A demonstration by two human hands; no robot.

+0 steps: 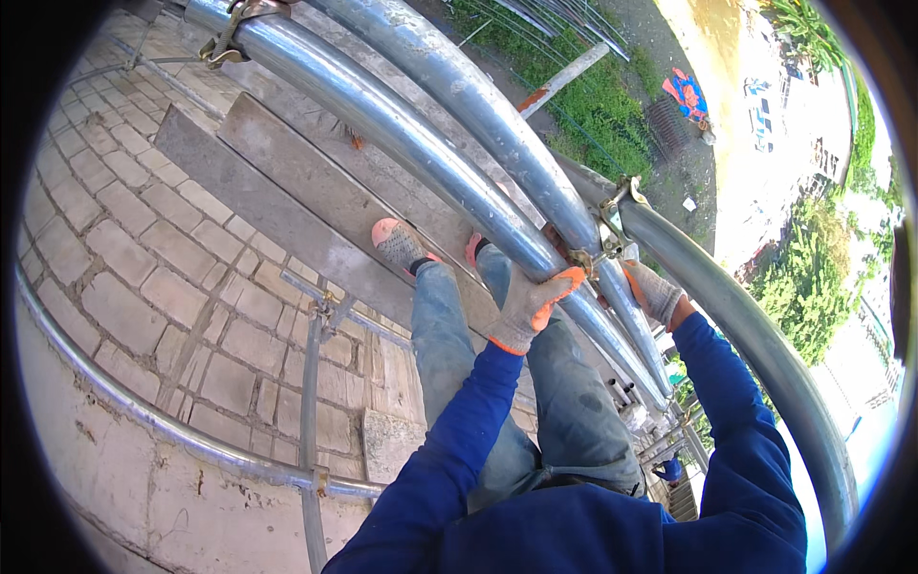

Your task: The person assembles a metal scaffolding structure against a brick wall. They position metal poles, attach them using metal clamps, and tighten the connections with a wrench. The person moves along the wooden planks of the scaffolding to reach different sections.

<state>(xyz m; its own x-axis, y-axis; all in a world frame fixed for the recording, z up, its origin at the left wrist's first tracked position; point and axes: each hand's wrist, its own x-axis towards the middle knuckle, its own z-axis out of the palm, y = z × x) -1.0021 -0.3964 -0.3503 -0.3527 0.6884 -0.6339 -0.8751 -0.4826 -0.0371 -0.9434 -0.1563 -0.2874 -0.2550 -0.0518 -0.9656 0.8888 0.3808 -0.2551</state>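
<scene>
My left hand (534, 308), in a grey glove with orange fingertips, is wrapped round a shiny metal scaffold pipe (382, 124). Its thumb lies along the top, close to a scaffold coupler (604, 237). On the coupler's other side is my right hand (654, 293), gloved the same way. Its fingers are bent in against the coupler and partly hidden behind it and the pipe. A second scaffold pipe (483, 110) runs beside the first into the coupler. A thicker grey pipe (755, 335) curves past my right forearm, with another clamp (629, 196) on it.
My feet stand on narrow grey planks (296, 225) above open gaps. At left rises a block wall (124, 249), with scaffold tubes (314, 402) crossing it. Another clamp (239, 29) grips the first pipe's far end. Far below at right lie grass (602, 124) and bright ground (736, 163).
</scene>
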